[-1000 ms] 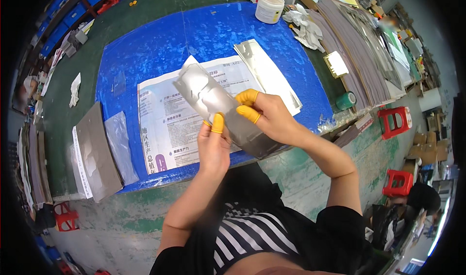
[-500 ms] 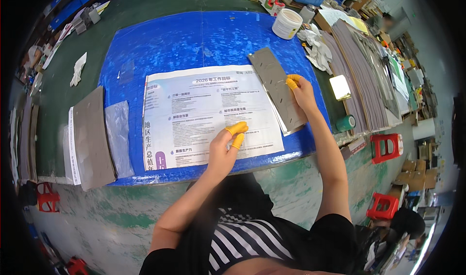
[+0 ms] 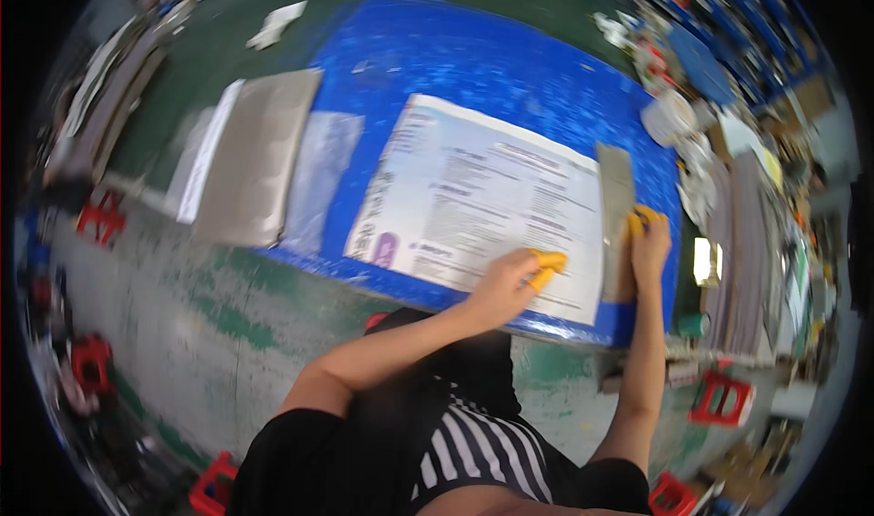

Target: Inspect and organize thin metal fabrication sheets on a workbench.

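Bare glossy blue mat (image 3: 482,65) stretches beyond the white printed newspaper (image 3: 487,211), the left hand (image 3: 503,288) crossing its near edge, the right hand (image 3: 650,250) at the flat grey strip's (image 3: 618,216) outer edge beside it, whether either pinches I cannot tell.

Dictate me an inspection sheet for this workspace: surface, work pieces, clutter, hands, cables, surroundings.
Surface: blue sheet over a dark green table; newspaper spread on it.
Work pieces: narrow grey-brown plate along the newspaper's right edge; wider grey stack at left, beside clear film.
Clutter: white tub and crumpled white material, far right.
Hands: left hand over the newspaper, contact unclear; right hand at the plate's right edge, grip unclear.
Cables: nothing seen.
Surroundings: red stools; worn green-and-grey floor.
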`<state>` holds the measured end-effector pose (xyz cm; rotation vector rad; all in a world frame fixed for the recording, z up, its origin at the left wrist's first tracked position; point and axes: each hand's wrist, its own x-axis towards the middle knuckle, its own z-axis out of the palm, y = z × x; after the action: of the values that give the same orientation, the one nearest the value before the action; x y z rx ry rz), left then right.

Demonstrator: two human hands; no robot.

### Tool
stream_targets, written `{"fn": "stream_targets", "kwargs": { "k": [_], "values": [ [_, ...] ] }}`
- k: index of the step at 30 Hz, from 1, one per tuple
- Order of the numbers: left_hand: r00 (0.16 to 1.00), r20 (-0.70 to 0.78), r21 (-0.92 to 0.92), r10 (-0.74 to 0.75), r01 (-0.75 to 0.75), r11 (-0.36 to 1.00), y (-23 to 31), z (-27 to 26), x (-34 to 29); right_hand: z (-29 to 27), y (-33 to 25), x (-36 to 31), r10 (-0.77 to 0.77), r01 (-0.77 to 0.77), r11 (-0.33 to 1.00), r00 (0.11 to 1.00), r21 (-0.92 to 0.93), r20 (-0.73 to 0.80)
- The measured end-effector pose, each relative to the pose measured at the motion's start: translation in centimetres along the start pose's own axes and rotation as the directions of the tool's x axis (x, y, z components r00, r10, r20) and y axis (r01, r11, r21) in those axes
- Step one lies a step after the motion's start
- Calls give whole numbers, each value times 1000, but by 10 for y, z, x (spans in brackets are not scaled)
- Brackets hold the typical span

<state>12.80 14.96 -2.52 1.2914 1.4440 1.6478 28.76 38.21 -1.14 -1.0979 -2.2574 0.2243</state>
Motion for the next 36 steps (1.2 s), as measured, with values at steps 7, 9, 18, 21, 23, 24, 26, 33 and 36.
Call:
{"fn": "stream_targets", "kwargs": {
  "k": [7,9,18,21,23,24,26,33,36],
  "values": [
    [918,-123,289,378,-331,898,31,-66,-22,6,23,-7,-9,13,994,999,112,-42],
    [895,-124,537,429,-303,787,37,-109,-36,4,33,-3,46,-43,992,999,119,-16],
    [901,-417,885,118,373,279,54,-282,-109,-15,-39,-3,26,-14,930,999,367,-28],
    [878,-472,861,-83,479,168,37,-292,-116,-10,-66,-5,-64,50,913,998,405,22],
    [861,-493,837,-124,508,205,43,-289,-112,-7,-83,-8,-104,80,899,994,430,33],
    [861,-493,836,-122,508,209,48,-291,-110,-7,-94,-9,-129,93,885,990,456,49],
    [774,-466,785,-429,585,204,58,-301,-101,-7,-108,-12,-135,79,882,987,464,89],
    [654,-652,687,383,296,664,65,-306,-102,3,-126,-17,-189,79,827,971,557,143],
    [433,-565,823,703,362,439,80,-298,-100,7,-128,-20,-209,85,848,961,524,183]
  ]
}}
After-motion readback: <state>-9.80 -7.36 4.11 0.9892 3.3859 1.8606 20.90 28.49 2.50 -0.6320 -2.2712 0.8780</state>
